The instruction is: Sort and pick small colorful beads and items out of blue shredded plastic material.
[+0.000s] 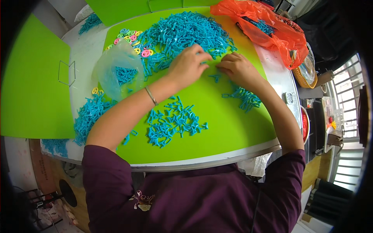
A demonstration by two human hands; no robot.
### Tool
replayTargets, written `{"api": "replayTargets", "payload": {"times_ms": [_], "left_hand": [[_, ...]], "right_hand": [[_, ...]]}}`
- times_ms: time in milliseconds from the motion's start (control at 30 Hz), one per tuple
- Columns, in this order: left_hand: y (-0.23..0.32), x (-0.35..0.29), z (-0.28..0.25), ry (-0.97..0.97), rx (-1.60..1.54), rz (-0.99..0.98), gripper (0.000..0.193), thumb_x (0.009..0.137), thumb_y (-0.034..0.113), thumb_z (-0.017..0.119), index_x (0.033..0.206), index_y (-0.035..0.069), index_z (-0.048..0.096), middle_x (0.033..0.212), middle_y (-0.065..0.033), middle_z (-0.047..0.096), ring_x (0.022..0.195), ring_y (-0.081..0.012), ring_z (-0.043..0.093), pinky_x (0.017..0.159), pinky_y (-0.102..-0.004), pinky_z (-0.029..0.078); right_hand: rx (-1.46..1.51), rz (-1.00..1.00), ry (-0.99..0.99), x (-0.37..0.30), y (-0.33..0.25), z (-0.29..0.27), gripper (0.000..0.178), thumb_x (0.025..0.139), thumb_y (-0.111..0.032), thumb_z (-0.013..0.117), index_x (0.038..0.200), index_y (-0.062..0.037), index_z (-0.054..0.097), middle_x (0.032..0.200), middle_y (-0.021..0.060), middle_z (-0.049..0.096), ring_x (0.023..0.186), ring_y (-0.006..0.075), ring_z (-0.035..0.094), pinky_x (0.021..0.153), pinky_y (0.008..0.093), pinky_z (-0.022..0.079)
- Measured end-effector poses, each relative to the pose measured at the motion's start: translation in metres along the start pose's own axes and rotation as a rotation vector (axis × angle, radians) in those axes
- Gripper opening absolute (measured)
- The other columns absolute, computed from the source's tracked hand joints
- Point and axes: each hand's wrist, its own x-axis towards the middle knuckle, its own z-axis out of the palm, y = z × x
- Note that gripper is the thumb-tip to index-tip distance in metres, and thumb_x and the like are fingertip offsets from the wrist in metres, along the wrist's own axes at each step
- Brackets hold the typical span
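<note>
A large heap of small turquoise plastic clip-like pieces [186,31] lies on a green board [217,136]. My left hand [189,66] hovers at the heap's near edge, palm down, its thumb and curled fingers apart with no piece visible between them. Facing it from the right, my right hand [241,70] has its fingertips drawn together; whatever they may hold is hidden. A loose turquoise piece [215,78] rests below the gap between the hands. One small turquoise pile [246,99] sits beneath my right wrist, and another, a looser pile [175,123], spreads nearer my body.
Colourful plastic rings [134,38] lie left of the heap, beside a clear plastic bag [116,70] with turquoise pieces. More pieces [91,116] are piled by my left forearm. A red plastic bag [268,27] covers the far right corner. Green panels [35,81] flank the left.
</note>
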Motion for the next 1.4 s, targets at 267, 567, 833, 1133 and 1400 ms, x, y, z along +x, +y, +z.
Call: {"api": "replayTargets", "payload": {"times_ms": [267, 567, 833, 1133, 1400], "left_hand": [[0.009, -0.013, -0.002, -0.243, -0.021, 0.008, 0.011, 0.081, 0.018, 0.069, 0.089, 0.01, 0.073, 0.09, -0.0096, 0.066, 0.092, -0.0304, 0.062, 0.082, -0.0412, 0.051], [-0.011, -0.038, -0.051, -0.135, -0.008, -0.227, 0.014, 0.085, 0.017, 0.07, 0.088, 0.004, 0.068, 0.087, -0.0112, 0.065, 0.081, -0.0291, 0.063, 0.073, -0.0402, 0.05], [-0.004, -0.067, -0.114, -0.432, 0.063, -0.307, 0.013, 0.086, 0.016, 0.068, 0.089, 0.004, 0.067, 0.085, -0.0098, 0.065, 0.07, -0.0236, 0.061, 0.065, -0.0366, 0.048], [0.012, -0.031, -0.09, -0.341, 0.002, -0.297, 0.013, 0.086, 0.016, 0.068, 0.091, 0.004, 0.067, 0.082, -0.0093, 0.064, 0.067, -0.022, 0.06, 0.063, -0.0354, 0.047], [0.016, -0.025, -0.086, -0.317, 0.002, -0.29, 0.014, 0.087, 0.016, 0.068, 0.093, 0.004, 0.067, 0.083, -0.0096, 0.065, 0.068, -0.0227, 0.061, 0.063, -0.0357, 0.049]], "right_hand": [[-0.176, 0.066, -0.04, -0.022, -0.035, -0.004, 0.014, 0.08, -0.015, 0.068, 0.093, -0.0099, 0.072, 0.089, 0.0037, 0.066, 0.089, 0.0237, 0.061, 0.081, 0.0369, 0.046], [-0.052, -0.165, -0.017, -0.002, -0.08, 0.019, 0.032, 0.075, -0.01, 0.065, 0.106, -0.0085, 0.07, 0.094, 0.0099, 0.065, 0.092, 0.0265, 0.062, 0.082, 0.0387, 0.049], [0.105, -0.011, -0.114, 0.015, -0.044, 0.029, 0.048, 0.085, -0.006, 0.057, 0.133, -0.0019, 0.055, 0.142, 0.0208, 0.05, 0.127, 0.0359, 0.053, 0.105, 0.0417, 0.046], [0.054, -0.073, -0.163, 0.003, -0.073, 0.003, 0.061, 0.074, 0.001, 0.06, 0.133, -0.0153, 0.06, 0.146, 0.0157, 0.047, 0.124, 0.0374, 0.054, 0.103, 0.0443, 0.047], [0.054, -0.257, -0.254, 0.01, -0.06, 0.005, 0.061, 0.071, 0.0, 0.063, 0.124, -0.0298, 0.068, 0.134, 0.011, 0.055, 0.124, 0.0313, 0.05, 0.106, 0.0424, 0.039]]}}
